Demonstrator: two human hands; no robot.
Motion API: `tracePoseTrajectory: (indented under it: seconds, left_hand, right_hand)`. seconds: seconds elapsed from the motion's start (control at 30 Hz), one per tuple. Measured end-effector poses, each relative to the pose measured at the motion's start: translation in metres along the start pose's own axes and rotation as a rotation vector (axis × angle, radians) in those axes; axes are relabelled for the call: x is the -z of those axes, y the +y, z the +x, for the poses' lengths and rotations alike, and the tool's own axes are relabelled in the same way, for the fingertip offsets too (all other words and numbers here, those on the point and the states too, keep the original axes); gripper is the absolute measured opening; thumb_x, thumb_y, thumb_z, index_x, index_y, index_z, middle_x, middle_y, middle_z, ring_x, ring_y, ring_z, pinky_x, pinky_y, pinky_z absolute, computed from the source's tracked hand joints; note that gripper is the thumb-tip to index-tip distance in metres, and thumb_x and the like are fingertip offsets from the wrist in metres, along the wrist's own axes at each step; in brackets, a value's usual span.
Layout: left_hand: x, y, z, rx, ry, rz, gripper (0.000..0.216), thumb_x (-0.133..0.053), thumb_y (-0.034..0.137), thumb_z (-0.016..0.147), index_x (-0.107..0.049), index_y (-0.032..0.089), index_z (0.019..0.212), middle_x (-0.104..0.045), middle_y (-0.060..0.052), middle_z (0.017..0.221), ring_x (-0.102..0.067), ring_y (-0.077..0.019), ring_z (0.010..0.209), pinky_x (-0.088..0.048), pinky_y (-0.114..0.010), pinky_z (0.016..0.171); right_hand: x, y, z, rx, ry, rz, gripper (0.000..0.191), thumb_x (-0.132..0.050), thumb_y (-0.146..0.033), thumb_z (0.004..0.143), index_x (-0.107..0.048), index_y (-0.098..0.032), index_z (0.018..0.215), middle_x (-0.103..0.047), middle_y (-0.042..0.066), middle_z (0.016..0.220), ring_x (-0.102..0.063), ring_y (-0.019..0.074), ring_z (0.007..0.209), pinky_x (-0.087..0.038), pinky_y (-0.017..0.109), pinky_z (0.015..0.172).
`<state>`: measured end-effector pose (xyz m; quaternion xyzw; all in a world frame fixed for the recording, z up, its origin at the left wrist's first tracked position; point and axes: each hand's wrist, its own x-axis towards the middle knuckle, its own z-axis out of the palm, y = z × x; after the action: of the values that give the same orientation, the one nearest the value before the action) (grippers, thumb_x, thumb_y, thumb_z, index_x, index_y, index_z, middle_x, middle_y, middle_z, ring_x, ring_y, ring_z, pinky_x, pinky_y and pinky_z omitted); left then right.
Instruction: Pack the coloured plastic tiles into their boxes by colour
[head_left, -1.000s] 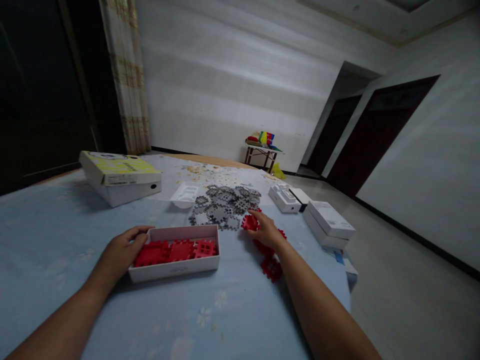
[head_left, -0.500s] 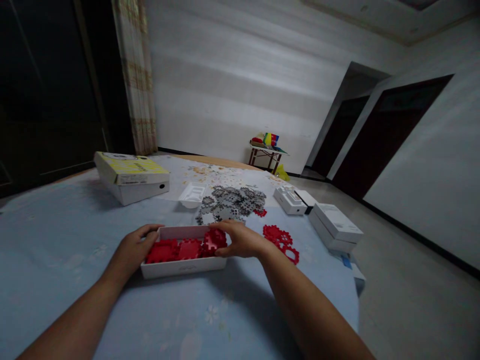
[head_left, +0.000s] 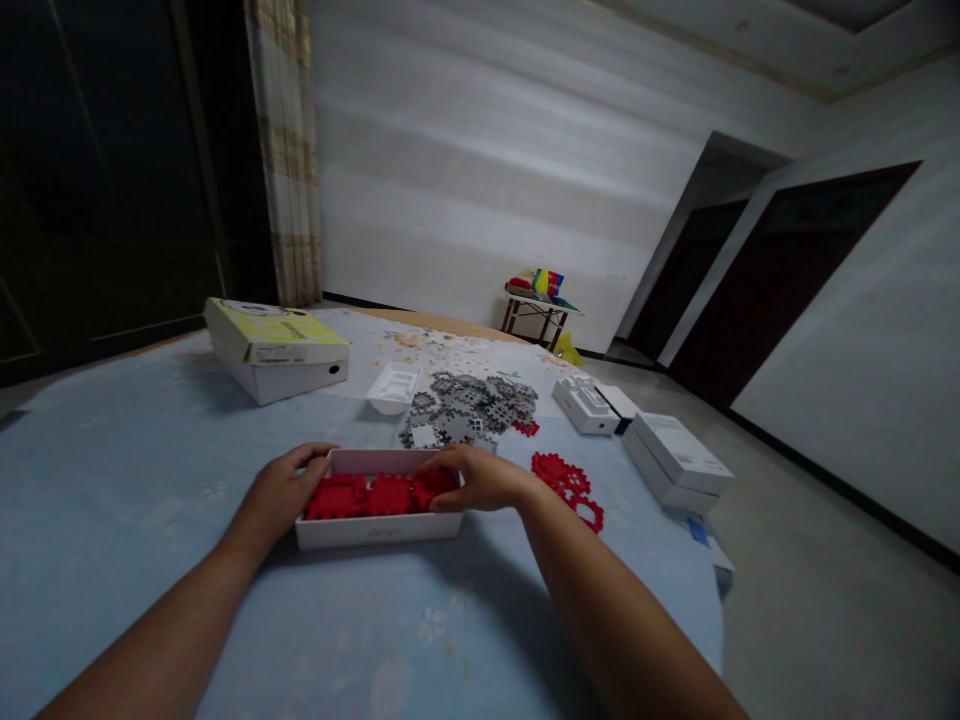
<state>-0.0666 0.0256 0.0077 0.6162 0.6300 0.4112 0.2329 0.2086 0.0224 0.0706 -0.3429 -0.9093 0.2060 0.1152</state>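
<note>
A shallow white box (head_left: 375, 530) lies on the blue cloth in front of me, filled with red interlocking pieces (head_left: 360, 495). My left hand (head_left: 281, 492) grips the box's left end, fingers curled over the rim. My right hand (head_left: 476, 478) rests over the box's right end, fingers bent on the red pieces there; whether it holds one is hidden. More loose red pieces (head_left: 566, 480) lie on the cloth just right of that hand. A heap of grey pieces (head_left: 469, 405) sits behind the box.
A yellow-topped cardboard box (head_left: 276, 348) stands at the back left, and a small white tray (head_left: 392, 388) sits beside the grey heap. Two white boxes (head_left: 675, 452) lie near the cloth's right edge, where the surface drops to the floor. A small table with coloured things stands by the far wall.
My right hand picked a red piece from beside the grey heap, carried it left to the box's right end and now rests there. The left hand stayed on the box.
</note>
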Motion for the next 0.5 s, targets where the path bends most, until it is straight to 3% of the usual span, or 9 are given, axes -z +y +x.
tracePoseTrajectory:
  seconds: [0.2,0.3,0.4,0.5]
  left_hand:
    - [0.0,0.001,0.0,0.002,0.01,0.016,0.043,-0.042,0.042,0.067,-0.065,0.016,0.092,-0.07,-0.005,0.084,-0.064,-0.0204,0.076,-0.049,-0.024,0.067]
    - [0.0,0.002,0.0,-0.005,0.014,0.005,0.041,-0.042,0.041,0.067,-0.065,0.017,0.091,-0.07,-0.004,0.084,-0.064,-0.0198,0.075,-0.049,-0.024,0.065]
    - [0.0,0.004,-0.001,0.002,0.018,0.014,0.041,-0.042,0.041,0.067,-0.065,0.016,0.09,-0.07,-0.004,0.084,-0.064,-0.0194,0.076,-0.049,-0.023,0.066]
    - [0.001,0.006,-0.002,0.024,-0.005,0.017,0.044,-0.04,0.041,0.068,-0.063,0.014,0.095,-0.07,-0.005,0.087,-0.063,-0.0195,0.079,-0.048,-0.023,0.069]
  right_hand:
    - [0.01,0.0,0.003,-0.05,-0.101,0.105,0.045,-0.069,-0.035,0.067,-0.061,-0.021,0.109,-0.064,0.002,0.099,-0.056,0.0162,0.092,-0.043,0.026,0.081]
    - [0.011,0.0,0.001,-0.085,-0.043,0.178,0.042,-0.065,-0.038,0.071,-0.061,-0.02,0.109,-0.063,0.003,0.103,-0.056,0.0157,0.093,-0.043,0.026,0.082]
    - [0.006,0.004,0.001,-0.114,0.051,0.183,0.034,-0.061,-0.03,0.075,-0.062,-0.018,0.107,-0.064,0.004,0.101,-0.058,0.0143,0.089,-0.043,0.025,0.08]
    - [-0.001,0.008,0.003,-0.078,0.046,0.118,0.029,-0.062,-0.024,0.073,-0.064,-0.018,0.102,-0.066,0.003,0.093,-0.058,0.0135,0.081,-0.044,0.024,0.074]
